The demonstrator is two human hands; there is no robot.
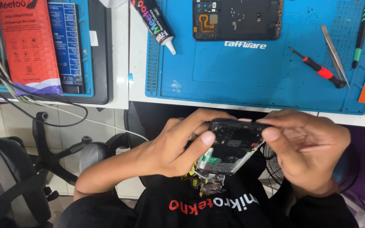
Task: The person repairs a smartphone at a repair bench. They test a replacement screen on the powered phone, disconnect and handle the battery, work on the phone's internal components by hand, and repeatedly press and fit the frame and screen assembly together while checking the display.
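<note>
Both my hands hold an opened phone body [233, 147] over my lap, below the table edge. Its inner side faces up, dark with small parts and a white label near its lower left corner. My left hand [178, 145] grips the phone's left side, thumb pressed on the inner face. My right hand [305, 147] clasps the right end, thumb on the top edge. On the blue work mat [241, 80] lies a second opened phone back [237, 19] with exposed parts, far from both hands.
A black glue tube [153, 23] lies at the mat's left edge. A red-handled screwdriver [317, 67], metal tweezers [334, 55] and a green-banded tool [360, 33] rest at the right. An orange package [28, 42] lies far left, with cables [55, 109] and a chair [9, 177] below.
</note>
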